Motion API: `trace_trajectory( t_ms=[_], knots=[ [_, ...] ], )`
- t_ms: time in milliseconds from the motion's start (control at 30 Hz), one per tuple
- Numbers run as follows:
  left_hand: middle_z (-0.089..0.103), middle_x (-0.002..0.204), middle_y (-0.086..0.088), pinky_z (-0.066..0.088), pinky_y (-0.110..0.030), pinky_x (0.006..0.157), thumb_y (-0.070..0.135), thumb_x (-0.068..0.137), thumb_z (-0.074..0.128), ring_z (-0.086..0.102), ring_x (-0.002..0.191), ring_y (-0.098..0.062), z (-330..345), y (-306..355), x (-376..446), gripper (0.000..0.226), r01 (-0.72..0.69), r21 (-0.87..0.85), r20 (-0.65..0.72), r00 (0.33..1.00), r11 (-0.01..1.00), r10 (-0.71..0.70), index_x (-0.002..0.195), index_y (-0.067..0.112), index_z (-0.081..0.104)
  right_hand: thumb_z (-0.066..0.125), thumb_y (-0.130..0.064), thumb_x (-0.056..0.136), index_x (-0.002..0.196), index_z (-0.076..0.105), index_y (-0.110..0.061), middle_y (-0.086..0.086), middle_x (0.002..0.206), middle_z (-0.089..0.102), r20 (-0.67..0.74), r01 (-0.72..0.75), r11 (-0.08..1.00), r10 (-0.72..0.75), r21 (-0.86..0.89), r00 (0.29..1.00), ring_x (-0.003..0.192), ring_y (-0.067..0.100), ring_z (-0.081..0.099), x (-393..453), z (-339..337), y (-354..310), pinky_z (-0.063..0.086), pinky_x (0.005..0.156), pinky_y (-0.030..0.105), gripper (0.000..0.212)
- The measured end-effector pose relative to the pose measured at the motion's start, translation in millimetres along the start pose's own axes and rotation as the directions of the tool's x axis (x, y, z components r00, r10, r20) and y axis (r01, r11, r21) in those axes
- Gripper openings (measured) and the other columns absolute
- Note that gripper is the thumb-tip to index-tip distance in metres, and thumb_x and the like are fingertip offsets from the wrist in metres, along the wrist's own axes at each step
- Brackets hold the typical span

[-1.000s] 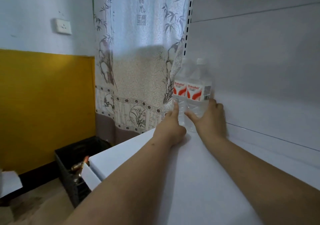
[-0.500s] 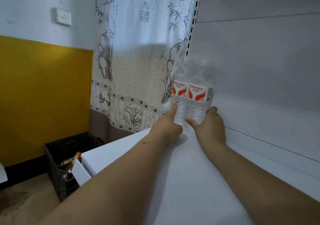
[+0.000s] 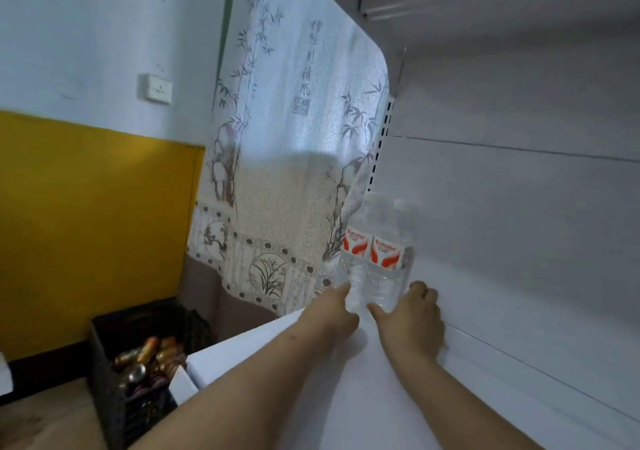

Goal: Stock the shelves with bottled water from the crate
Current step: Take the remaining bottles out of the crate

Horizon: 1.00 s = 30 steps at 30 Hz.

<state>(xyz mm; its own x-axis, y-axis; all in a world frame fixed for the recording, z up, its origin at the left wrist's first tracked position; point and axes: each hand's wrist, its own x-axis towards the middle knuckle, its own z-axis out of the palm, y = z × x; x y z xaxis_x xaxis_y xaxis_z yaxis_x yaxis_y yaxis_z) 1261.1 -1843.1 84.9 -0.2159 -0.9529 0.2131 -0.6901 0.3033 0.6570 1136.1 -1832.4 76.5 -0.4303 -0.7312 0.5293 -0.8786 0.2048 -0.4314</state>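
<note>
White shelf [image 3: 311, 397]: both forearms are stretched across it toward the back corner.
Left hand [image 3: 334, 311]: the base of the left bottle [image 3: 353, 252] is touched; whether it is grasped cannot be told.
Right hand [image 3: 412, 321]: curled around the base of the right bottle [image 3: 389, 259].
Bottles: stood upright, side by side and touching, directly ahead of the hands, against the back panel [image 3: 519, 224].
Crate [image 3: 138, 363]: seen on the floor, down to the left.

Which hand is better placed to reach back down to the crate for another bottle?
Probably the left hand. The crate sits low on the left, on that arm's side. The right hand is by the shelf's back wall and would have to cross over.
</note>
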Motion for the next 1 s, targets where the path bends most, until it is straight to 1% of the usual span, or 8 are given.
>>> trace_trajectory(
  t_ms=[200, 333, 433, 567, 700, 867, 933, 1000],
  knots=[
    [0.053, 0.141, -0.002, 0.028, -0.037, 0.111, 0.031, 0.095, 0.045, 0.047, 0.129, -0.024, -29, -15, -101, 0.050, 0.030, 0.197, -0.213, 0.977, 0.980, 0.013, 0.145, 0.024, 0.041, 0.061, -0.044, 0.090, 0.134, 0.045, -0.009, 0.012, 0.130, 0.052, -0.019, 0.084, 0.978, -0.082, 0.193, 0.996, 0.115, 0.029, 0.055, -52, -57, -37, 0.045, 0.092, 0.038, 0.058],
    [0.055, 0.128, 0.000, 0.042, -0.040, 0.100, 0.035, 0.096, 0.041, 0.050, 0.120, -0.023, -64, -43, -212, 0.044, 0.059, 0.175, -0.431, 0.902, 0.983, 0.022, 0.136, 0.022, 0.049, 0.048, -0.053, 0.095, 0.142, 0.042, -0.013, 0.010, 0.141, 0.050, 0.066, 0.186, 0.893, -0.232, 0.410, 0.970, 0.124, 0.031, 0.051, -107, -104, -84, 0.043, 0.101, 0.042, 0.062],
    [0.050, 0.127, 0.004, 0.045, -0.037, 0.095, 0.037, 0.097, 0.039, 0.049, 0.115, -0.018, -62, -91, -311, 0.043, 0.049, 0.260, -0.310, 0.950, 0.964, 0.036, 0.139, 0.027, 0.044, 0.042, -0.057, 0.096, 0.143, 0.043, -0.022, 0.001, 0.132, 0.059, 0.209, 0.236, 0.803, -0.404, 0.547, 0.890, 0.113, 0.022, 0.057, -175, -125, -122, 0.046, 0.092, 0.038, 0.059],
    [0.048, 0.129, -0.002, 0.047, -0.037, 0.092, 0.033, 0.094, 0.045, 0.050, 0.113, -0.022, -31, -212, -426, 0.043, 0.289, 0.293, -0.093, 0.957, 0.911, -0.274, 0.136, 0.022, 0.045, 0.037, -0.058, 0.098, 0.141, 0.048, -0.026, -0.002, 0.122, 0.061, 0.424, 0.316, 0.737, -0.625, 0.598, 0.655, 0.109, 0.017, 0.056, -286, -96, -161, 0.041, 0.082, 0.030, 0.054],
    [0.052, 0.139, -0.009, 0.042, -0.030, 0.096, 0.025, 0.095, 0.049, 0.052, 0.121, -0.027, 15, -325, -538, 0.046, 0.599, 0.167, -0.041, 0.798, 0.783, -0.601, 0.140, 0.018, 0.047, 0.033, -0.058, 0.099, 0.142, 0.048, -0.024, 0.002, 0.136, 0.058, 0.730, 0.438, 0.761, -0.622, 0.479, 0.282, 0.124, 0.024, 0.053, -402, -1, -173, 0.041, 0.092, 0.031, 0.057],
    [0.061, 0.128, -0.009, 0.049, -0.033, 0.092, 0.061, 0.086, 0.043, 0.059, 0.114, -0.028, 62, -427, -583, 0.058, 0.830, 0.037, 0.038, 0.555, 0.556, -0.831, 0.126, 0.022, 0.056, 0.041, -0.043, 0.102, 0.149, 0.037, -0.020, 0.008, 0.151, 0.042, 0.907, 0.656, 0.654, -0.405, 0.376, -0.116, 0.134, 0.028, 0.043, -491, 120, -158, 0.037, 0.103, 0.030, 0.053],
    [0.061, 0.127, -0.007, 0.049, -0.031, 0.090, 0.062, 0.084, 0.045, 0.059, 0.113, -0.028, 66, -447, -578, 0.060, 0.862, 0.023, 0.111, 0.500, 0.506, -0.859, 0.126, 0.022, 0.057, 0.041, -0.036, 0.103, 0.150, 0.036, -0.019, 0.008, 0.154, 0.037, 0.931, 0.741, 0.573, -0.295, 0.352, -0.214, 0.137, 0.028, 0.039, -510, 158, -146, 0.034, 0.106, 0.029, 0.050],
    [0.060, 0.127, -0.008, 0.044, -0.027, 0.085, 0.050, 0.091, 0.053, 0.057, 0.114, -0.027, 66, -459, -563, 0.047, 0.871, 0.086, 0.234, 0.455, 0.484, -0.859, 0.126, 0.018, 0.059, 0.043, -0.036, 0.102, 0.148, 0.041, -0.016, 0.009, 0.151, 0.041, 0.955, 0.788, 0.541, -0.205, 0.293, -0.214, 0.135, 0.026, 0.042, -519, 197, -131, 0.035, 0.105, 0.028, 0.050]
  ],
)
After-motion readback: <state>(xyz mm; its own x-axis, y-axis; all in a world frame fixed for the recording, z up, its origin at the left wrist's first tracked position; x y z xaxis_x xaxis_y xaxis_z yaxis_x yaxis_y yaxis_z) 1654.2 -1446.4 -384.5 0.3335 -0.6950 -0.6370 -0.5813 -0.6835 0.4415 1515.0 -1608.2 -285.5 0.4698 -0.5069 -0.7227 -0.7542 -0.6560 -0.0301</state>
